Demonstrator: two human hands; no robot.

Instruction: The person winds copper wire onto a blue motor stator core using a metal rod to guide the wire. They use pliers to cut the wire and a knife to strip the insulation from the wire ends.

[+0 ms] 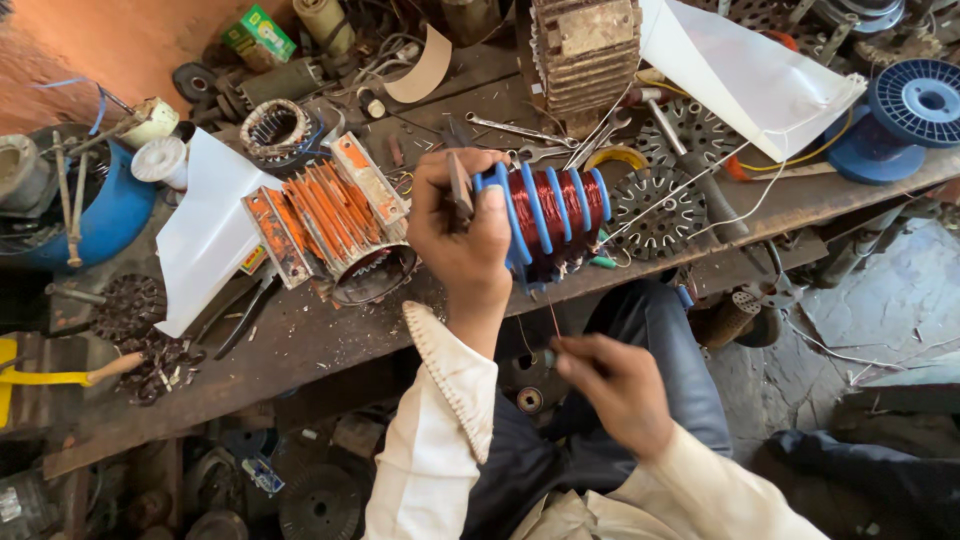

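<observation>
So, biggest thing first: a long, grimy metal workbench (330, 335) runs across the whole view, packed with parts. On its left side sits an orange motor stator (335, 225) lying on its side, with a white sheet of paper (205, 235) tucked just beside it. Another, larger white sheet (745, 70) lies at the top right, near a blue empty wire spool (915, 105). A rusty laminated core stack (585, 50) stands upright at the top middle, and a few wrenches (520, 130) lie flat in front of it. A round toothed lamination disc (655, 210) rests just right of the coil former.

Now the hands. The left hand (465, 225) is wrapped around the end of a blue coil former (550, 220), fingers closed on it, holding it up right at the bench's front edge. The former has several blue ribs with shiny red copper wire wound in the slots between them. There's also a dark thin tool (460, 185) caught under that hand's fingers, can't tell what it is exactly.

The right hand (615, 385) sits lower, above the person's lap, fingertips pressed together and pinching a thin strand of red wire (553, 318) that runs straight up to the former.
</observation>
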